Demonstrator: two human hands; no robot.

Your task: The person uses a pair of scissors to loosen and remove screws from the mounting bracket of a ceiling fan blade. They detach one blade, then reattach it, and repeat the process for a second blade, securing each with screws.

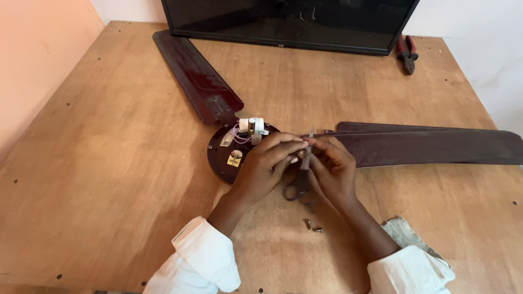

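Observation:
A dark brown ceiling fan motor hub (226, 155) lies on the wooden table (109, 163), with a white capacitor (251, 126) and thin wires on top. My left hand (269, 163) rests over the hub's right side, fingertips pinched at the scissors. My right hand (332, 166) grips a pair of grey scissors (301, 182), its tip pointing up between both hands. One fan blade (196, 76) runs up-left from the hub. Other blades (436, 144) stretch to the right behind my right hand.
A black flat screen (289, 24) stands along the table's far edge. Red-handled pliers (407, 53) lie at the back right. Two small screws (312, 226) lie near my right wrist. A scrap of cloth (403, 234) sits by my right sleeve.

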